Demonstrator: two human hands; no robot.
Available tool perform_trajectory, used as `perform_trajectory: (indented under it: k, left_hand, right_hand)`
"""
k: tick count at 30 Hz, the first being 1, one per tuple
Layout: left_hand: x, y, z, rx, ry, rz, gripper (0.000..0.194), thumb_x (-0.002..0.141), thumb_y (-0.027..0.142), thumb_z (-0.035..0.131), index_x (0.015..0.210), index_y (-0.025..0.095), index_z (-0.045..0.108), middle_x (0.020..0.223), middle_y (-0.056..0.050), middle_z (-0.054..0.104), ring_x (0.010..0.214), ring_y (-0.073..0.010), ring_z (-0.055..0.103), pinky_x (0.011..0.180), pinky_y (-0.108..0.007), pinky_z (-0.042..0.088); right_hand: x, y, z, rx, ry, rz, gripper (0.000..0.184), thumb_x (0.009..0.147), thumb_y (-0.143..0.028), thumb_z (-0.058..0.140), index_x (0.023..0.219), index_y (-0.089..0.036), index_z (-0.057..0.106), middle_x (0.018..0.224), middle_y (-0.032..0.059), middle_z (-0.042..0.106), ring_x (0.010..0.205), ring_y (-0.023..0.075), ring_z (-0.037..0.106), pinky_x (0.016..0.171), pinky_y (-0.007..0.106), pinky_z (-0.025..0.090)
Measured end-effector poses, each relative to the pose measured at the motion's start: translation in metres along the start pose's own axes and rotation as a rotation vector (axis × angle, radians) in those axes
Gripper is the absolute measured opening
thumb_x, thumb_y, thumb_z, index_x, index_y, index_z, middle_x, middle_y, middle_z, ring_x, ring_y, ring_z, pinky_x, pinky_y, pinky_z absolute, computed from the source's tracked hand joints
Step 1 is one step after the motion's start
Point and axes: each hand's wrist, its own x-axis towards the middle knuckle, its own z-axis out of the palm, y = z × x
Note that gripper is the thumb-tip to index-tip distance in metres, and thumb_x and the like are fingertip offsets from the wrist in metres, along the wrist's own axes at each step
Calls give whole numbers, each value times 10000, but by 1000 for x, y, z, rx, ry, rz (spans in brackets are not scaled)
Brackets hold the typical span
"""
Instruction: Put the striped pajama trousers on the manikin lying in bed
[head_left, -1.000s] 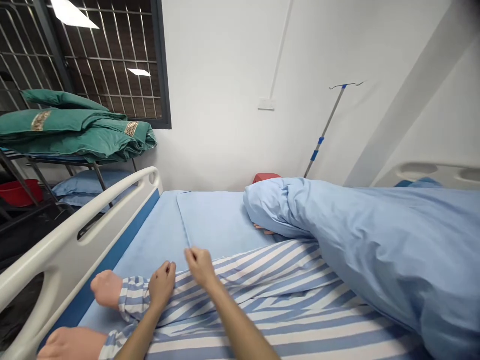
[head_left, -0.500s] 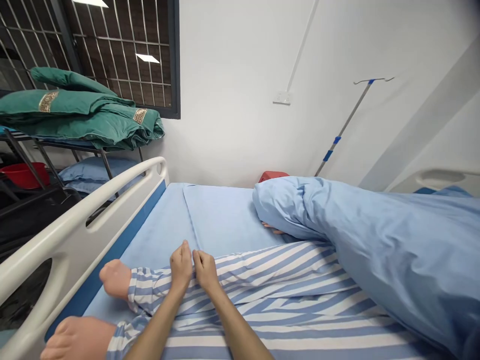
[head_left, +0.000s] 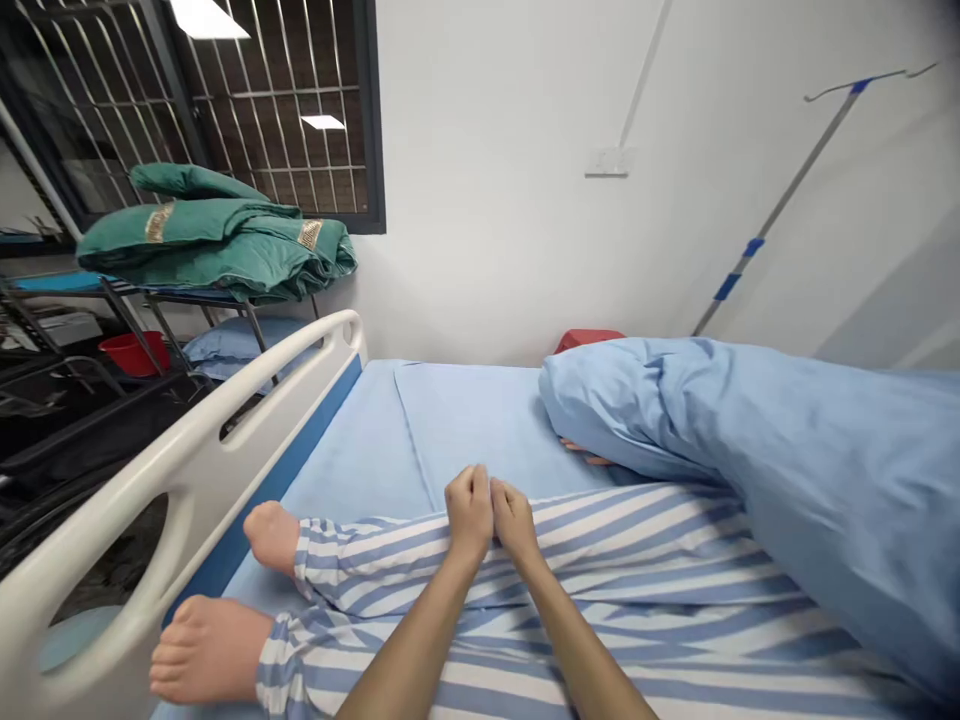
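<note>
Head camera: the left hand [head_left: 469,512] and right hand [head_left: 515,524] meet side by side on striped pyjama trousers [head_left: 637,560], worn by a manikin on the pale blue sheet [head_left: 480,425] of a hospital bed [head_left: 274,490]. Both hands are curled nearly closed, fingertips down on the cloth; whether they actually pinch it cannot be told from this angle. The thin, soft-looking blue-and-white fabric creases easily, so a close, even hold across both hands appears to suit it. The manikin's smooth, rubbery near foot [head_left: 208,648] and far foot [head_left: 274,537] point toward a curved white bed rail [head_left: 180,470]. A plump blue quilt [head_left: 772,450] lies bunched along the right side. Beyond stand a thin IV pole [head_left: 776,205], folded green blankets [head_left: 217,240] on a metal rack [head_left: 187,300], a red basin [head_left: 131,353] and a barred window [head_left: 262,110].
</note>
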Motion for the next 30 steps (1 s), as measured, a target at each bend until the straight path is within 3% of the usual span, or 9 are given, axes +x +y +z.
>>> perform_trajectory:
  k: [4, 7, 10, 13, 18, 20, 22, 27, 30]
  left_hand:
    - [-2, 1, 33, -7, -62, -70, 344, 812, 365, 320, 508, 205, 307, 476, 52, 317, 496, -88, 323, 506, -226, 252]
    - [-7, -10, 50, 37, -86, -57, 323, 774, 337, 396, 486, 197, 352, 465, 48, 344, 504, -91, 320, 520, -238, 233]
    - [-10, -13, 63, 55, -105, -39, 339, 799, 338, 348, 491, 198, 343, 471, 48, 341, 502, -92, 314, 522, -241, 227]
    - [-12, -13, 73, 75, -157, 6, 325, 791, 343, 380, 503, 193, 373, 489, 49, 374, 524, -91, 328, 545, -241, 226]
    - [-11, -15, 74, 92, -197, 22, 342, 786, 351, 388, 486, 190, 349, 476, 55, 340, 520, -88, 321, 544, -235, 233]
    - [-9, -18, 59, 88, -213, 15, 354, 785, 375, 383, 482, 193, 354, 464, 56, 343, 502, -87, 337, 527, -230, 249]
    - [-6, -23, 26, 90, -202, -6, 362, 791, 398, 363, 491, 196, 371, 462, 52, 360, 493, -89, 355, 516, -227, 267]
    - [4, -51, -100, 191, -7, -82, 357, 787, 434, 379, 521, 197, 391, 466, 54, 360, 495, -98, 362, 523, -223, 290]
    - [7, -70, -151, 407, 61, -56, 377, 804, 457, 364, 530, 198, 357, 463, 55, 330, 506, -103, 361, 526, -219, 272]
  right_hand:
    - [4, 12, -24, -24, 23, 17, 435, 833, -505, 346, 533, -191, 381, 487, -37, 379, 496, 108, 360, 500, 232, 300]
    - [3, 12, -40, -122, 36, -14, 438, 841, -498, 343, 533, -191, 388, 477, -34, 394, 488, 109, 363, 499, 235, 287]
    - [4, 7, -56, -198, 25, -40, 451, 853, -504, 315, 554, -187, 429, 494, -16, 456, 491, 116, 390, 496, 238, 280]
    - [9, 5, -72, -272, 86, -81, 444, 872, -482, 302, 554, -191, 406, 479, -28, 432, 481, 108, 377, 502, 234, 270]
    - [10, 25, -80, -507, 55, -69, 437, 890, -430, 287, 551, -190, 425, 484, -14, 461, 485, 112, 392, 512, 246, 225]
    - [8, 31, -76, -586, 71, -51, 436, 897, -410, 283, 560, -189, 452, 495, -4, 487, 493, 116, 401, 520, 253, 211]
    - [7, 32, -72, -636, 97, -27, 444, 902, -391, 278, 558, -188, 474, 503, 4, 508, 500, 118, 410, 525, 255, 204]
    - [9, 22, -66, -819, 152, 77, 370, 879, -327, 340, 621, -185, 565, 557, 31, 573, 515, 124, 442, 522, 265, 168]
    - [4, 6, -47, -840, 169, 104, 326, 863, -305, 372, 643, -185, 581, 544, 30, 568, 498, 122, 440, 517, 265, 158]
